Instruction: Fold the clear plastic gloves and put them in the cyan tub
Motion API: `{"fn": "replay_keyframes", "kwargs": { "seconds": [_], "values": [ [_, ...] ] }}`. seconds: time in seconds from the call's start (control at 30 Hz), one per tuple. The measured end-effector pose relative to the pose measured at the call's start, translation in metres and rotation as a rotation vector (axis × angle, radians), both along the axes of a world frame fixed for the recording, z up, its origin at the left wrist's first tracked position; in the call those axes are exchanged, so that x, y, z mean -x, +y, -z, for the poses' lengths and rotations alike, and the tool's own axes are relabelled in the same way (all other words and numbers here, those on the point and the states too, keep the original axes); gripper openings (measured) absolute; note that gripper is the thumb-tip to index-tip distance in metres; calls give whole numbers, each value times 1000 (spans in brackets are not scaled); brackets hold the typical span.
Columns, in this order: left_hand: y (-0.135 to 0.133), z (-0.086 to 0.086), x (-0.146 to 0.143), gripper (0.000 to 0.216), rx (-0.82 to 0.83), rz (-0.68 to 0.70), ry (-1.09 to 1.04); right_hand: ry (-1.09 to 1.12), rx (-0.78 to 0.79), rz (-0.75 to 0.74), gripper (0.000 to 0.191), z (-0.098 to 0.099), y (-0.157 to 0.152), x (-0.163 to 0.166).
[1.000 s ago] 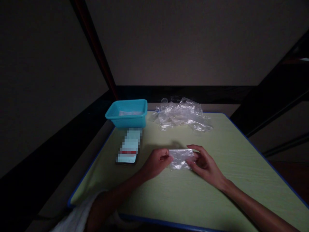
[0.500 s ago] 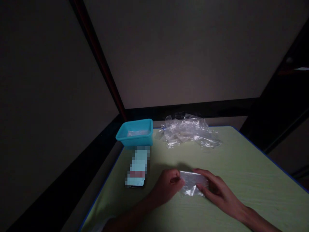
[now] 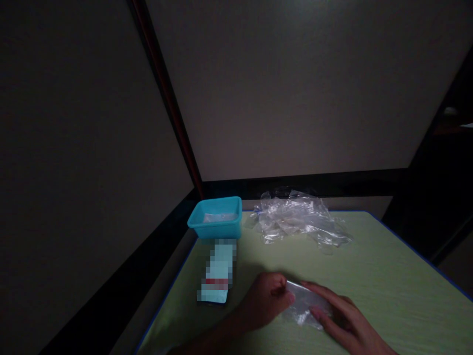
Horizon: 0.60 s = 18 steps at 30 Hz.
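Note:
A small clear plastic bag (image 3: 303, 301), folded to a straight upper edge, is held between my two hands just over the table. My left hand (image 3: 269, 300) pinches its left end, with the fingers curled in and the thumb on top. At the right end, my right hand (image 3: 345, 315) has it between the thumb in front and the fingers along the back edge. The bag's lower part hangs loose and crinkled. Whether anything lies inside it I cannot tell.
A turquoise plastic basket (image 3: 218, 230) with clear plastic inside stands at the table's back left corner. Before it lies a phone (image 3: 218, 271), its screen blurred. Crumpled clear plastic bags (image 3: 301, 217) are heaped along the back edge of the green table (image 3: 399, 281), against the wall.
The whole scene sits lower and slightly further right, as my head view has shifted. Both hands keep their hold on the bag, which now slants a little more down to the right.

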<state>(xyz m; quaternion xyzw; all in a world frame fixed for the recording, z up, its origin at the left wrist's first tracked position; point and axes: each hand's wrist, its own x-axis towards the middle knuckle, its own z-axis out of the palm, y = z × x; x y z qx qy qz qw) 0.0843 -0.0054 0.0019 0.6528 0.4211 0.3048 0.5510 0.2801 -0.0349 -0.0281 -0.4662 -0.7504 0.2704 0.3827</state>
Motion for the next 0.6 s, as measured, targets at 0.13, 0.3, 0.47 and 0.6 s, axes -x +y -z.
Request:
{"fn": "replay_keyframes", "kwargs": {
  "seconds": [0.13, 0.3, 0.47, 0.6],
  "values": [
    [2, 1, 0, 13, 23, 37, -36, 11, -1, 3, 43, -4, 0, 2],
    [1, 6, -1, 14, 46, 40, -41, 15, -10, 9, 44, -5, 1, 3],
    [-8, 9, 6, 15, 43, 12, 63, 4, 2, -17, 41, -2, 2, 1],
    [-21, 12, 15, 7, -12, -43, 162, -9, 16, -11, 39, 5, 0, -1]
  ]
}}
